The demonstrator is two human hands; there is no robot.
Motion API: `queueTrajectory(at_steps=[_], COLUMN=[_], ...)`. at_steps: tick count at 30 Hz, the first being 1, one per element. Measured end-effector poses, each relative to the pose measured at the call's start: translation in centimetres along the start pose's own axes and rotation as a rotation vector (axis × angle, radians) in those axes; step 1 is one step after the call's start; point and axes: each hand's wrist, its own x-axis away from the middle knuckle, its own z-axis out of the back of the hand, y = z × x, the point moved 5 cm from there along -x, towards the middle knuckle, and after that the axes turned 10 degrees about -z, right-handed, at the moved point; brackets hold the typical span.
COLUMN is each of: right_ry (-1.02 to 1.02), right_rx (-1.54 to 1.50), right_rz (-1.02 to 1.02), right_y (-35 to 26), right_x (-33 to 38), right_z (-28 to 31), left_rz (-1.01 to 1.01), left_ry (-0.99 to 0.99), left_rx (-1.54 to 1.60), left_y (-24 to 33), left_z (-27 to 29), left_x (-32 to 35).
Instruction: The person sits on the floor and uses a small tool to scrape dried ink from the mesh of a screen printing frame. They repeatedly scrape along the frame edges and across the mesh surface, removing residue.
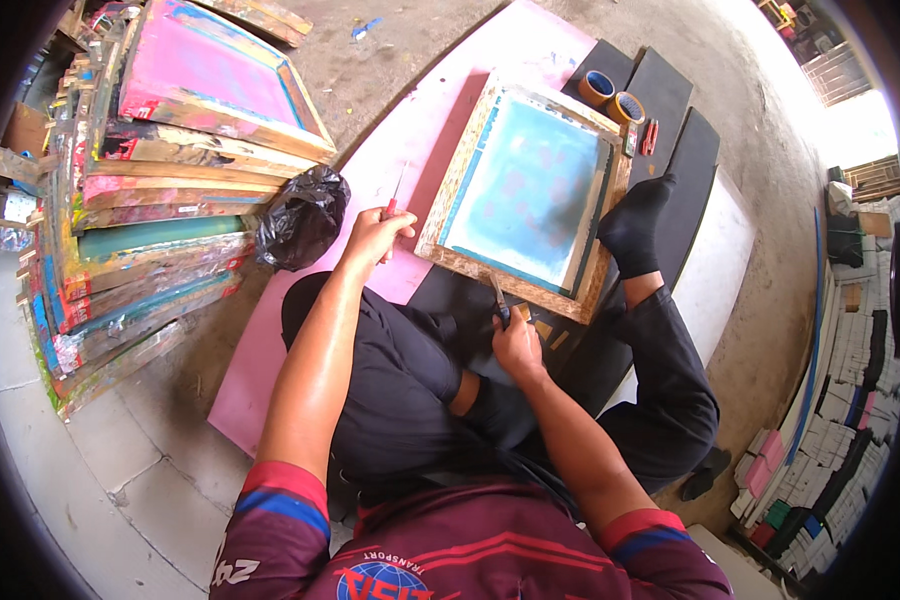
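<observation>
My left hand (372, 238) is closed round the red handle of a screwdriver (395, 203), its thin metal shaft pointing up and away. My right hand (519, 345) grips a metal-tipped tool with dark handles (499, 294); its exact kind is unclear. The tip of that tool is at the near edge of a wooden screen-printing frame (450, 160). Blue-stained mesh (530, 185) is stretched across this frame, which lies tilted before me on pink and black sheets. My foot in a black sock (634, 225) rests against the frame's right side.
Stacked paint-stained screen frames (170, 150) rise at the left, beside a black plastic bag (305, 215). Two tape rolls (597, 86) and a red-handled tool (649, 137) lie beyond the frame on a black sheet (692, 150). Piled strips (840, 400) line the far right.
</observation>
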Motion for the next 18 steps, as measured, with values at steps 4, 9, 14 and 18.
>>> queueTrajectory(at_steps=[4,9,14,18], right_ry=[-0.097,-0.252,-0.392,-0.429], right_rx=[0.013,-0.233,-0.361,-0.368], right_rz=[0.051,0.193,0.225,0.225], right_y=[-1.0,-2.7,-5.7,-6.8], right_x=[0.5,1.2,2.1,2.1], right_z=[1.4,0.2,0.5,0.4], left_rz=[-0.006,0.017,0.045,0.059], left_ry=[-0.067,-0.309,-0.458,-0.456], left_rx=[-0.031,-0.094,-0.067,-0.059], left_y=[0.3,0.1,0.1,-0.5], left_z=[-0.1,-2.3,-4.1,-3.9], left_x=[0.5,1.4,2.4,2.3])
